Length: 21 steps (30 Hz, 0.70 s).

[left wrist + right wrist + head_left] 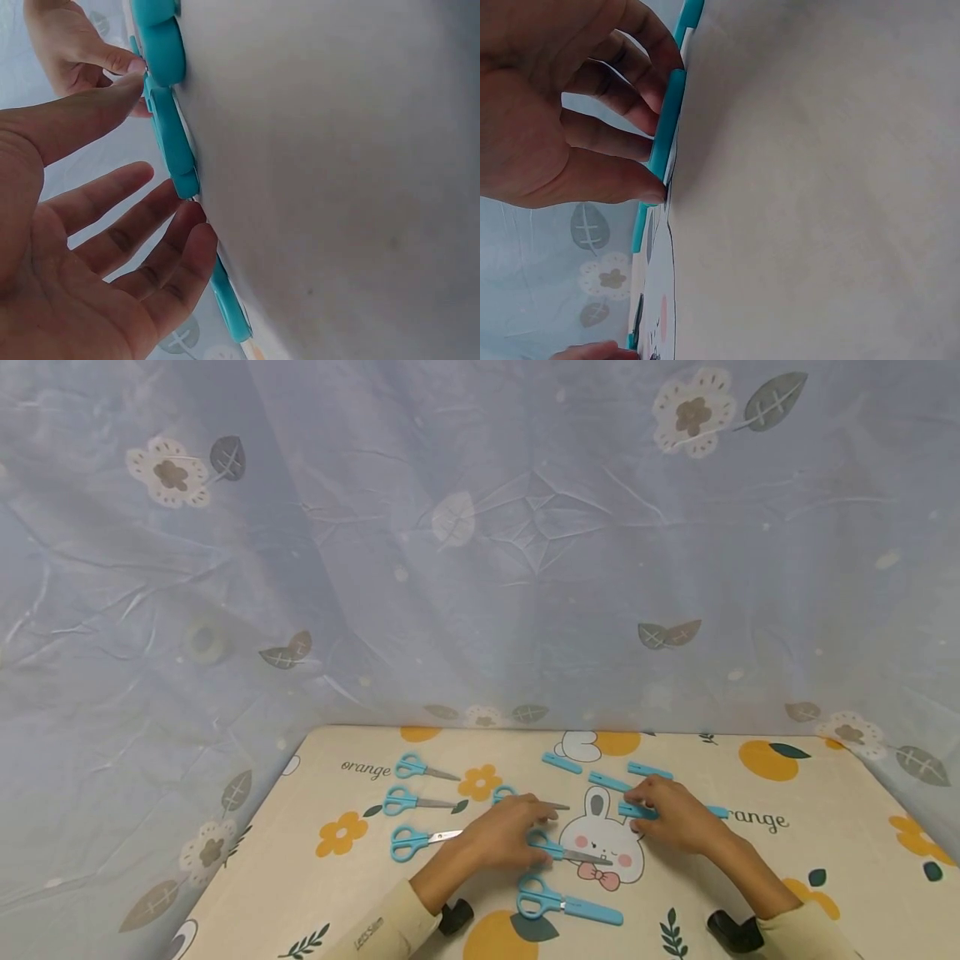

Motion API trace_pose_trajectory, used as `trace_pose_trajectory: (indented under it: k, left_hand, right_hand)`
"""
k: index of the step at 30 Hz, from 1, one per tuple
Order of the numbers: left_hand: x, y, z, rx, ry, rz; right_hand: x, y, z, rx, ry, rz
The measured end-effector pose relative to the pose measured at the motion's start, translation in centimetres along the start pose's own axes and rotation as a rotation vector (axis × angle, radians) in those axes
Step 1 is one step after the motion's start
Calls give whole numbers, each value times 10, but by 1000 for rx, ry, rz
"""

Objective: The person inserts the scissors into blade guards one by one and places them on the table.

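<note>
My left hand [504, 837] is over a pair of blue-handled scissors [577, 856], thumb and fingers spread apart. In the left wrist view its thumb [112, 105] reaches the blue handles [171, 135], while the other fingers stay loosely bent below. My right hand [671, 814] pinches a blue blade cover [669, 127] low at the table, thumb at one end and fingers along the side. Part of that cover is hidden behind the hand in the head view. Another pair of scissors [553, 805] lies just beyond my left hand, partly covered by it.
Bare-bladed scissors [420, 802] lie in a column on the left. One sheathed pair [570, 906] lies near the front. More blade covers [561, 762] are spread at the back right, one [716, 812] beside my right hand. A patterned curtain [480, 568] hangs behind the table.
</note>
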<state>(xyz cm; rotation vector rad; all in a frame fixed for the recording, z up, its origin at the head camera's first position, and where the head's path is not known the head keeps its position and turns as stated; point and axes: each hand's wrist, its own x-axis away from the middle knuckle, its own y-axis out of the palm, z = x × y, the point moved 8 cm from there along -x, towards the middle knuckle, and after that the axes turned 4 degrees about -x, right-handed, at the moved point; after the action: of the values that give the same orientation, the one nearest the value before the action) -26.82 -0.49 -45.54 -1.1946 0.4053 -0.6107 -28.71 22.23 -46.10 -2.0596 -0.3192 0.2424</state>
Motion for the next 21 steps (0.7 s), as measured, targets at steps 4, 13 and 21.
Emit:
trace_pose_trajectory:
  k: [4,13,21]
  left_hand:
    - [-1,1,2,-11,18,-7]
    - [-1,4,2,-16,-1,-39]
    - [1,4,7,-28,10,-45]
  right_hand:
    - [1,-1,0,15,-16,-6]
    - [2,-5,3,21,29,24]
    - [2,-4,6,-5,82,32]
